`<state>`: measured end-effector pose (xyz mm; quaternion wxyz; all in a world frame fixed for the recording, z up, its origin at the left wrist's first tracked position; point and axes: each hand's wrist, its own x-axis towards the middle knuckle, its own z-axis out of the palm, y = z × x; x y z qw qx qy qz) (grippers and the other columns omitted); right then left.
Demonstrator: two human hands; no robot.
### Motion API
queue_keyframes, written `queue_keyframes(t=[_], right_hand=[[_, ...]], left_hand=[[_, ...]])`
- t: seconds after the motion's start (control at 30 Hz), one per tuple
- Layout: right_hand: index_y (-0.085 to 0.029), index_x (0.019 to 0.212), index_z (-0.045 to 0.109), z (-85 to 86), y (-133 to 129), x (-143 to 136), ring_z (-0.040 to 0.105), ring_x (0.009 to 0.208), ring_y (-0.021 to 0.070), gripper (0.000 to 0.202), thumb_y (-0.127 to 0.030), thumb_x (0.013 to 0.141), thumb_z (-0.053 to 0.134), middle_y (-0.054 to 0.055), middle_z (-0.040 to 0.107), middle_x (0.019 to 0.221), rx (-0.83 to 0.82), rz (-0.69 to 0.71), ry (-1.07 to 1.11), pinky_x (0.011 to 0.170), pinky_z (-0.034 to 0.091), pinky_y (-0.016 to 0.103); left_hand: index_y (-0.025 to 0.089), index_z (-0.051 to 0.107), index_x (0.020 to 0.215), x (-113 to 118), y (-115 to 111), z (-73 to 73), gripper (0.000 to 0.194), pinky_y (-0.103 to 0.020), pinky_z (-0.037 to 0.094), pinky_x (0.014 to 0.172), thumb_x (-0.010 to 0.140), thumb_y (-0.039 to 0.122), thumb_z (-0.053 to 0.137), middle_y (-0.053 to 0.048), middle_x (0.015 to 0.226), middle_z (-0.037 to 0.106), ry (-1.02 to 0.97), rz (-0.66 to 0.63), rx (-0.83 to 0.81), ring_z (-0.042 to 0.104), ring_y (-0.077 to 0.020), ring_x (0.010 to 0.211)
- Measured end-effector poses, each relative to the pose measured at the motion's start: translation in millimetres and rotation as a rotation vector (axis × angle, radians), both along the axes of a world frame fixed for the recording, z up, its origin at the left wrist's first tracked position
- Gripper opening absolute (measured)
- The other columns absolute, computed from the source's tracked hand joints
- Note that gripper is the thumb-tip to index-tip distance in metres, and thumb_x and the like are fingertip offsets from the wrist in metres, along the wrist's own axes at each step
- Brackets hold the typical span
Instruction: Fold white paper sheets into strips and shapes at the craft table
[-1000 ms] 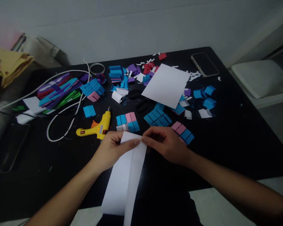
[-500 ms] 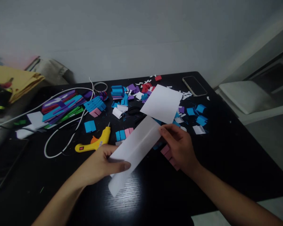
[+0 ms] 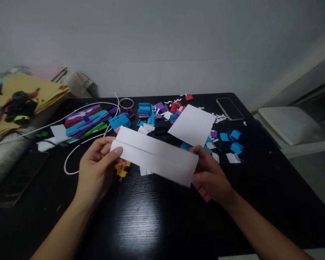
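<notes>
A long white paper strip (image 3: 154, 153) with a lengthwise crease is stretched between my hands above the table. My left hand (image 3: 99, 162) pinches its left end, thumb on top. At the other end, my right hand (image 3: 211, 173) is closed on the strip's edge. Behind it lies a white square sheet (image 3: 193, 124) on top of colored paper bits. A yellow glue gun (image 3: 122, 169), with a small red light showing, is partly covered by my left hand and the strip. Pink folded paper pieces (image 3: 203, 191) lie beneath my right hand.
A white cable (image 3: 67, 162) loops over the black table (image 3: 162, 224) at left, near stacked colored paper strips (image 3: 88, 121). Blue folded pieces (image 3: 236, 147) lie to the right. A phone (image 3: 229, 109) rests near the back right corner. A tape ring (image 3: 126, 103) sits at the back.
The white strip has turned from a steep slant to nearly level. My left hand has moved up and left, now overlapping the glue gun. My right hand has shifted slightly down and right.
</notes>
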<state>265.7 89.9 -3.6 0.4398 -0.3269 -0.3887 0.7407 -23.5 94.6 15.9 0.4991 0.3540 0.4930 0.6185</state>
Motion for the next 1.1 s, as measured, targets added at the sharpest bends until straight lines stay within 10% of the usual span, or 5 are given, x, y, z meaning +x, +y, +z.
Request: queue_keyframes(t=[0.17,0.4,1.1], right_hand=[[-0.023,0.136,0.058,7.0,2.0,0.8,0.071,0.091,0.0229,0.077,-0.058,0.073,0.083,0.008,0.075,0.11,-0.032,0.417,0.022,0.076,0.053,0.032],[-0.021,0.1,0.072,12.3,-0.8,-39.9,0.069,0.091,0.0208,0.033,-0.047,0.083,0.082,0.005,0.074,0.097,0.038,0.137,-0.351,0.081,0.055,0.034],[-0.021,0.089,0.078,-11.5,-7.5,-37.9,0.068,0.07,0.0149,0.026,-0.036,0.072,0.09,0.0,0.074,0.08,-0.029,-0.014,-0.353,0.063,0.054,0.027]], left_hand=[[0.02,0.067,0.101,6.4,-3.2,-2.7,0.034,-0.018,0.054,0.049,0.074,0.023,0.088,0.005,0.062,0.067,-0.048,-0.149,-0.064,0.061,-0.0098,0.047],[0.015,0.067,0.086,37.0,-19.2,-18.6,0.025,-0.017,0.055,0.055,0.076,0.024,0.088,0.002,0.068,0.072,-0.006,-0.512,-0.14,0.065,-0.0083,0.056],[0.017,0.077,0.075,47.3,-24.5,-29.1,0.019,-0.015,0.056,0.055,0.084,0.032,0.083,0.001,0.061,0.073,0.266,-0.596,-0.233,0.067,-0.0084,0.054]])
